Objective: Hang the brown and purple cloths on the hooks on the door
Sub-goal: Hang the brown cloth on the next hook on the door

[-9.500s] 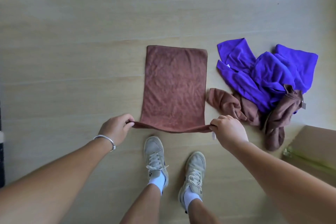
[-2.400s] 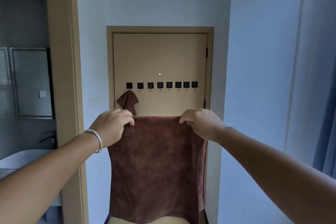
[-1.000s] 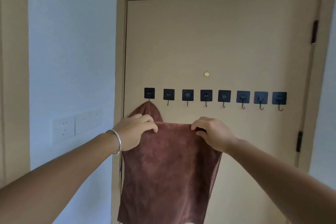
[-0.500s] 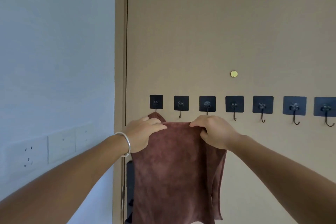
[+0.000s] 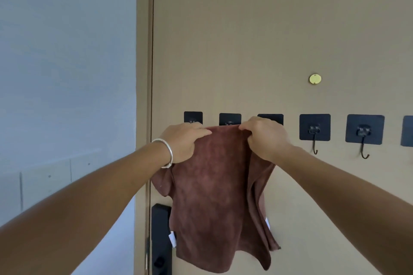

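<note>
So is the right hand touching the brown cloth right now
Touching. The head view shows the right hand with its fingers curled over the top edge of the brown cloth, pinching it just below the hooks.

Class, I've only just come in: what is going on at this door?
A person is hanging a brown cloth on a door fitted with a row of black hooks. The left hand and right hand each grip its top edge, holding it up against the second hook plate. Whether it has caught on the hook cannot be seen. Another piece of brown cloth shows behind the left wrist. No purple cloth is in view.
</note>
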`<move>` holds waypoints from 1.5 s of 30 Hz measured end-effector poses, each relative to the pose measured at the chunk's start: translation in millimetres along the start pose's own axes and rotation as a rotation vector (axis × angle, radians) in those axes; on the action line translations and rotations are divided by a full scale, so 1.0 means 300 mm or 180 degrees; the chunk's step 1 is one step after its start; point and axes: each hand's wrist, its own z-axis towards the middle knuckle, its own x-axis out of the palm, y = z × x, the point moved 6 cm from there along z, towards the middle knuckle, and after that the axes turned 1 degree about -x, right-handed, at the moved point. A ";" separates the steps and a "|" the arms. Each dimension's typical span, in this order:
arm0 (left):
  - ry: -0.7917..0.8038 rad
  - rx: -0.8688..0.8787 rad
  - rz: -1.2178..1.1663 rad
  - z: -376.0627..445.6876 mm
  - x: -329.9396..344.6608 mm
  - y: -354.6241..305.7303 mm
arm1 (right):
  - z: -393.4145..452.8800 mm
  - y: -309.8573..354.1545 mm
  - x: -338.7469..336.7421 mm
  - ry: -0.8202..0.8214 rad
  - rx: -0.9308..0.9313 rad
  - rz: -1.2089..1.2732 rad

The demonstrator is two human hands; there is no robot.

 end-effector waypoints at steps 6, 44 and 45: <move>0.0029 -0.0127 -0.0048 0.078 0.085 0.014 | 0.022 -0.008 0.080 -0.0001 -0.0013 -0.0768; 0.0701 -0.0729 -0.2891 -0.146 0.512 -0.143 | -0.332 0.101 0.392 -0.0544 0.1059 0.1261; 0.0691 -0.0720 -0.2477 -0.157 0.517 -0.136 | -0.336 0.110 0.406 -0.0454 0.1015 0.1237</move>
